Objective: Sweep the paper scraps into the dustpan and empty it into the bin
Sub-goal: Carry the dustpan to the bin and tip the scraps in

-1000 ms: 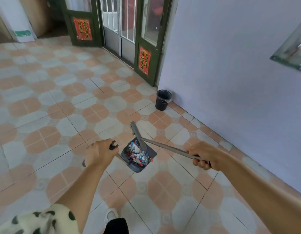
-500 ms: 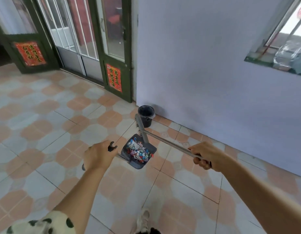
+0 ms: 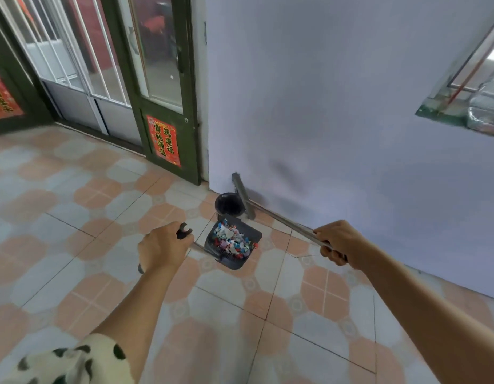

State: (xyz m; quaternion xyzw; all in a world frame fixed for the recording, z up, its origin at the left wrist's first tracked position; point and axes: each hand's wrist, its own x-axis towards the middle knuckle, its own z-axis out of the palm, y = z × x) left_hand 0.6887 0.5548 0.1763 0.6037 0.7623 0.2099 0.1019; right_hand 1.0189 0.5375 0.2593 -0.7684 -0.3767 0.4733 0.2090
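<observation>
Loaded dustpan (image 3: 234, 245), bin (image 3: 229, 205) perhaps touching

Looks like the entrance hall of a home: orange-and-pale patterned floor tiles (image 3: 74, 206), dark green glazed doors (image 3: 160, 87) with red paper couplets (image 3: 164, 139), barred panels behind, plain white wall (image 3: 323, 92), small black bin (image 3: 229, 205) in the corner.

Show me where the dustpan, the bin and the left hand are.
dustpan (image 3: 252, 233): head view, bare dark inner wall.
bin (image 3: 229, 204): head view, dark inside below rim.
left hand (image 3: 163, 248): head view, back of hand.
</observation>
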